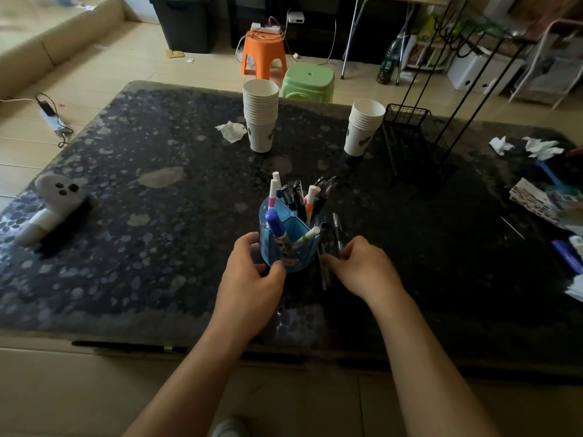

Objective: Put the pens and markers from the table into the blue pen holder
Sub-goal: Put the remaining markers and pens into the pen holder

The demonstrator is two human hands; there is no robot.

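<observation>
The blue pen holder (301, 246) stands near the table's front edge, filled with several pens and markers, among them a purple-capped marker (276, 227) and a green-tipped one (308, 235). My left hand (252, 274) wraps around the holder's left side and front. Just right of the holder, my right hand (359, 266) rests on the table with its fingertips pinching pens. A clear pen (338, 234) sticks out past its fingers and a darker pen (324, 272) lies beside the holder; the exact grip is hard to see.
Two stacks of white paper cups (261, 115) (362, 127) stand behind the holder, with a black wire rack (413, 134) to their right. Crumpled tissues (232, 130), papers (536, 200) and a blue marker (566, 255) lie at the right edge. A white brush (53, 206) lies far left.
</observation>
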